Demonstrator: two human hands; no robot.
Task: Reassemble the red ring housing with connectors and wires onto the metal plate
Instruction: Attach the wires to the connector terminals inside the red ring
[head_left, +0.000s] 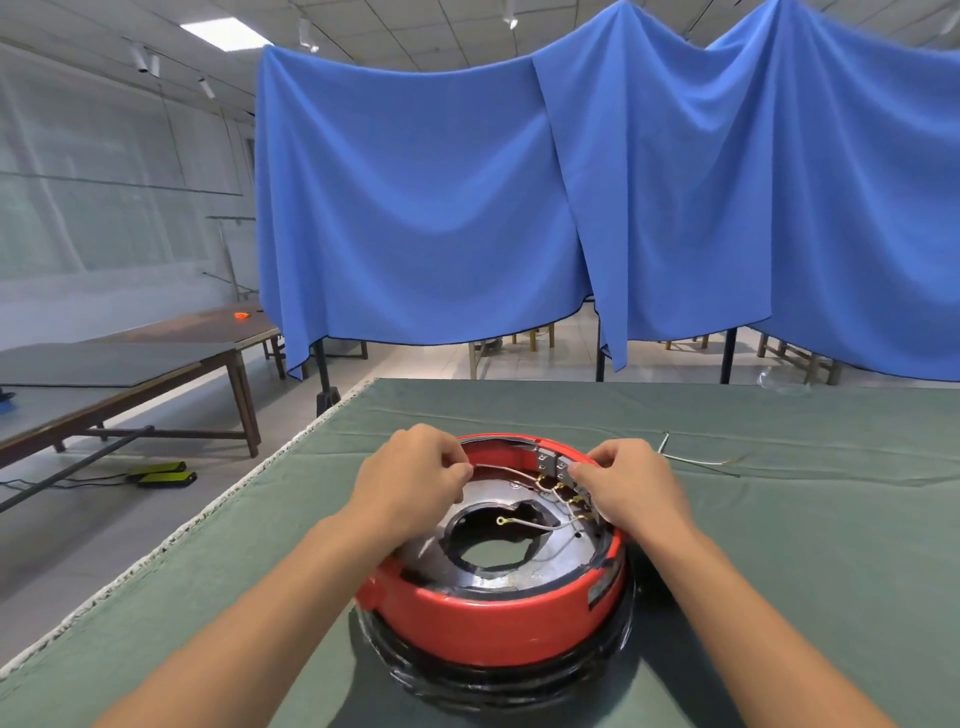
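Red ring housing (498, 618) on my green worktop (779, 545): left hand (410, 480) pinches a wire (511, 473), right hand (631, 486) pinches the connectors (563, 467); blue drapes (426, 208) behind.

A red ring housing (498, 618) sits on a green-clothed table (779, 545), metal plate (441, 545) inside; blue draped curtains (467, 208) hang behind, wooden tables (130, 374) stand left

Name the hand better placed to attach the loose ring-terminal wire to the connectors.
Probably the left hand: it pinches a wire and could let go, while the right hand holds the connectors steady.
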